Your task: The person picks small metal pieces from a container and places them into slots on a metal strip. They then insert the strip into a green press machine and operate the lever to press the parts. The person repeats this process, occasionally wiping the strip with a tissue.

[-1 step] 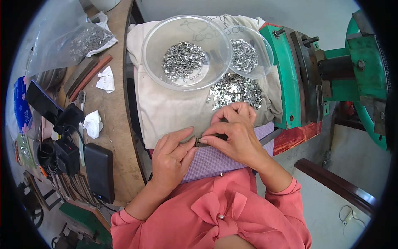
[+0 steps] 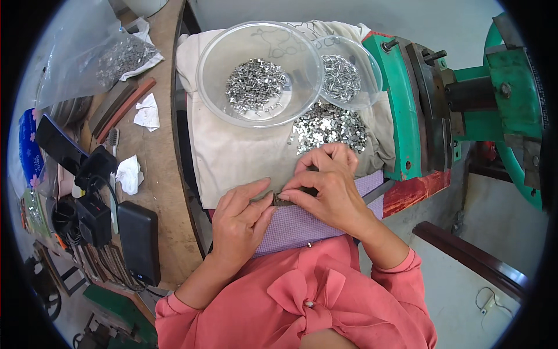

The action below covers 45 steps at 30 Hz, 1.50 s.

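Over purple cloth (image 2: pixel 293 230), we pinch small dark piece (image 2: pixel 281 202) with left hand (image 2: pixel 235 221), right hand (image 2: pixel 331 191), fingertips closed on it; likely light, stiff; best held by ends.

The clear tub (image 2: pixel 214 75) and metal pile (image 2: pixel 330 128) sit a hair further left, apparently a slight camera shift.

You hold one short, narrow, dark bar (image 2: pixel 282 202) roughly crosswise to your body, between the fingertips of your left hand (image 2: pixel 237 221) and right hand (image 2: pixel 330 189), its ends partly covered by your fingers and its surface detail too small to tell.
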Tool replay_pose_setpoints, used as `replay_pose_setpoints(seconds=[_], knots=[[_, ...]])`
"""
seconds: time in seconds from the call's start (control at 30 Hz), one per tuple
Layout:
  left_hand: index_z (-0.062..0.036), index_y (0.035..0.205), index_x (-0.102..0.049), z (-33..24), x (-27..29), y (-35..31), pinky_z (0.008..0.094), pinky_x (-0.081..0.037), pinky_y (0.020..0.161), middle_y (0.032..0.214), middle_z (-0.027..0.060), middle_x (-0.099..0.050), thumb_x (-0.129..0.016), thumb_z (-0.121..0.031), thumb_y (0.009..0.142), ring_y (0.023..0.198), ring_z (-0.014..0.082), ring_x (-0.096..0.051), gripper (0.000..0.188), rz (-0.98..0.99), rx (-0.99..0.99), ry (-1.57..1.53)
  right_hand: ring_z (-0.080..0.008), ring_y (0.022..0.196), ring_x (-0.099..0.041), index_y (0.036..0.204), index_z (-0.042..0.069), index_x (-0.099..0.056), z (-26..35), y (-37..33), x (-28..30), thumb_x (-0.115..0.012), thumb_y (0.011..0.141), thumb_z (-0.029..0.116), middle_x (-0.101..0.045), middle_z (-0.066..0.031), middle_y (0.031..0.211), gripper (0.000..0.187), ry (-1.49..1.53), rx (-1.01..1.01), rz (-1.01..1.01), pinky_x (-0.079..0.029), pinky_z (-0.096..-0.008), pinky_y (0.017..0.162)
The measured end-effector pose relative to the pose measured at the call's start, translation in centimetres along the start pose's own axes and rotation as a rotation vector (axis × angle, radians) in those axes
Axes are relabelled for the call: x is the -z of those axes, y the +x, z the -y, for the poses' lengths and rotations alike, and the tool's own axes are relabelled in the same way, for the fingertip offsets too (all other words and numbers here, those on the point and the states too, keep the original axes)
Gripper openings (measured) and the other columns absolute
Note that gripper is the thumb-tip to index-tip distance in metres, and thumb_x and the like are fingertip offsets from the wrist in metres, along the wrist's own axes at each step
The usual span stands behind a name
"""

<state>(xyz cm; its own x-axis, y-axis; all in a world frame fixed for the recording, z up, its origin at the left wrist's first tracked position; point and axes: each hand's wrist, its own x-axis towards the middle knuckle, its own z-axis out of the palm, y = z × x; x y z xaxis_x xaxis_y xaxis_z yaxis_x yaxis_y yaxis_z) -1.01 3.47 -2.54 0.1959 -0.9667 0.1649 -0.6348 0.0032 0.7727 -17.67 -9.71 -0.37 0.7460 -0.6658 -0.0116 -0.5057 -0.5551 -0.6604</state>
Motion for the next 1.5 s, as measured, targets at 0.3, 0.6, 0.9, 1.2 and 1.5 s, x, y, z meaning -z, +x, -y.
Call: replay_pose_setpoints(seconds=[0.3, 0.6, 0.9, 1.2, 1.5], knots=[[-0.0018, 0.103, -0.075, 0.0, 0.1, 0.0, 0.0378, -0.054, 0.085, 0.121, 0.0145, -0.070, -0.081, 0.001, 0.074, 0.104, 0.0318, -0.067, 0.030, 0.001, 0.000, 0.004, -0.0242, 0.105, -0.046, 0.081, 0.017, -0.080, -0.4, -0.4, 0.3, -0.084, 0.075, 0.030, -0.060, 0.0044, 0.094, 0.015, -0.019, -0.001, -0.018, -0.024, -0.0451, 0.098], [-0.0020, 0.100, -0.075, 0.1, -0.1, 0.1, 0.0373, -0.052, 0.082, 0.118, 0.0104, -0.071, -0.082, -0.002, 0.073, 0.097, 0.0282, -0.067, 0.028, -0.033, -0.014, 0.013, -0.0242, 0.105, -0.046, 0.080, 0.016, -0.080, -0.5, -0.7, 1.1, -0.085, 0.074, 0.030, -0.059, 0.0044, 0.093, 0.016, -0.056, -0.020, -0.018, -0.024, -0.0447, 0.097], [-0.0012, 0.099, -0.075, 0.0, 0.0, 0.0, 0.0374, -0.052, 0.082, 0.119, 0.0106, -0.070, -0.082, -0.001, 0.072, 0.096, 0.0281, -0.067, 0.029, -0.027, -0.009, 0.009, -0.0237, 0.104, -0.045, 0.080, 0.018, -0.081, -0.9, -0.9, 1.2, -0.085, 0.073, 0.031, -0.059, 0.0051, 0.092, 0.016, -0.060, -0.034, -0.010, -0.024, -0.0444, 0.096], [-0.0011, 0.098, -0.074, 0.1, -0.2, 0.1, 0.0371, -0.052, 0.081, 0.119, 0.0111, -0.070, -0.082, -0.001, 0.070, 0.095, 0.0281, -0.067, 0.029, -0.034, -0.024, 0.005, -0.0236, 0.103, -0.045, 0.080, 0.018, -0.081, -1.0, -0.9, 1.4, -0.085, 0.073, 0.031, -0.059, 0.0053, 0.091, 0.016, -0.054, -0.051, 0.003, -0.024, -0.0438, 0.096], [-0.0016, 0.103, -0.075, 0.1, 0.0, 0.0, 0.0379, -0.054, 0.084, 0.120, 0.0150, -0.070, -0.082, 0.001, 0.072, 0.103, 0.0317, -0.067, 0.031, 0.004, -0.005, -0.012, -0.0235, 0.104, -0.046, 0.081, 0.018, -0.081, -0.9, -1.1, 1.8, -0.085, 0.073, 0.030, -0.058, 0.0049, 0.090, 0.016, -0.065, -0.047, -0.011, -0.024, -0.0440, 0.095]])
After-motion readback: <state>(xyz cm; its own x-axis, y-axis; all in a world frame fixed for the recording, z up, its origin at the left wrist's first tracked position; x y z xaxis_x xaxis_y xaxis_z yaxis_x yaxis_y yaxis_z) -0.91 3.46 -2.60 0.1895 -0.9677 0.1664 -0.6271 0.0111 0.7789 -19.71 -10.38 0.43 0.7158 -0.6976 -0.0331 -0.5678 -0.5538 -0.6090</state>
